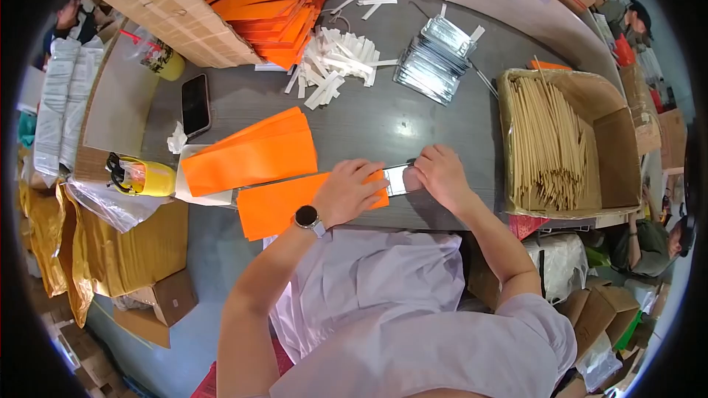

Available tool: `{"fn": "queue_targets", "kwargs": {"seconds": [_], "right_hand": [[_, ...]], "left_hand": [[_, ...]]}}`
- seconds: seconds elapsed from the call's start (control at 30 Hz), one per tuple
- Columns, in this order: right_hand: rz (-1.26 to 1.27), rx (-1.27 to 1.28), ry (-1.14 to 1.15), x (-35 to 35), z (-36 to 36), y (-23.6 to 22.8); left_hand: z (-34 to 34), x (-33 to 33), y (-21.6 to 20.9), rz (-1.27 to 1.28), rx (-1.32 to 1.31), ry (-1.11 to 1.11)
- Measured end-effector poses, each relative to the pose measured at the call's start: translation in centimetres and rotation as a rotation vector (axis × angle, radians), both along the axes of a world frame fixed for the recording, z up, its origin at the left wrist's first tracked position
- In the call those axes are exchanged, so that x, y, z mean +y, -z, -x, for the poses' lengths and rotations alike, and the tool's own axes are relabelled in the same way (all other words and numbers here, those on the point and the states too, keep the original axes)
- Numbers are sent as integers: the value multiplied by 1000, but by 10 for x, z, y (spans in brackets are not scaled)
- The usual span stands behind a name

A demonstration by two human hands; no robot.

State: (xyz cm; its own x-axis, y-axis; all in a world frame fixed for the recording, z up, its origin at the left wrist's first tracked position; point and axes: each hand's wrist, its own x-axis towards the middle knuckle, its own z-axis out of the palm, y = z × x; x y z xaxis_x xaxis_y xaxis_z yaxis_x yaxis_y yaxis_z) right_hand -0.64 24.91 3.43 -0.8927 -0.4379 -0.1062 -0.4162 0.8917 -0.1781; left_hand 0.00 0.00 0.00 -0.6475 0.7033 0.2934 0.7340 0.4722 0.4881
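Closest to me is the person's pale lilac shirt [420, 354], with creased pale cloth [361, 269] draped over the lap beyond it. A round-faced smartwatch [307, 216] sits on the left wrist. The left hand [348, 193] lies palm down, fingers loosely spread and slightly bent, pressing on flat orange sleeves [276, 210] at the table's near edge. Past their right end pokes a shiny, silvery flat packet [397, 180]; I can't tell whether its left end is inside the top sleeve or merely over it. The right hand [442, 180] is half curled, fingertips and thumb gathered at the packet's right end, though how tightly they close is hidden from me.

Just beyond the left hand, a fanned orange stack [254, 151] rests partly on a white box [193, 190]. Off to the right, an open cardboard box [616, 147] holds a thick bundle of thin wooden sticks [546, 140]. Farther left lies a dark-screened smartphone [195, 107]. Deeper across the grey table [369, 129] are loose white strips [343, 59], then silvery packets [436, 59] piled to their right, and at the back a heap of orange sleeves [276, 11].
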Motion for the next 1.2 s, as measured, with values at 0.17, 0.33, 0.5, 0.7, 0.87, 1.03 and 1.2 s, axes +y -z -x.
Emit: {"fn": "queue_targets", "kwargs": {"seconds": [0.17,0.33,0.5,0.7,0.87,1.03,1.2], "right_hand": [[446,533,63,-31,70,16],[494,340,534,-77,150,42],[512,285,644,-80,164,56],[625,25,599,-21,140,42],[853,-415,454,39,66,-13],[427,-633,309,56,12,-24],[137,-246,179,18,1,1]], "left_hand": [[-2,-1,-3,-4,43,0],[0,2,0,-20,34,0],[-1,3,0,-19,23,8],[-2,3,4,-13,-6,-4],[-1,1,-1,-21,-18,-7],[-1,-1,4,-25,-22,-5],[-1,4,2,0,-17,-15]]}}
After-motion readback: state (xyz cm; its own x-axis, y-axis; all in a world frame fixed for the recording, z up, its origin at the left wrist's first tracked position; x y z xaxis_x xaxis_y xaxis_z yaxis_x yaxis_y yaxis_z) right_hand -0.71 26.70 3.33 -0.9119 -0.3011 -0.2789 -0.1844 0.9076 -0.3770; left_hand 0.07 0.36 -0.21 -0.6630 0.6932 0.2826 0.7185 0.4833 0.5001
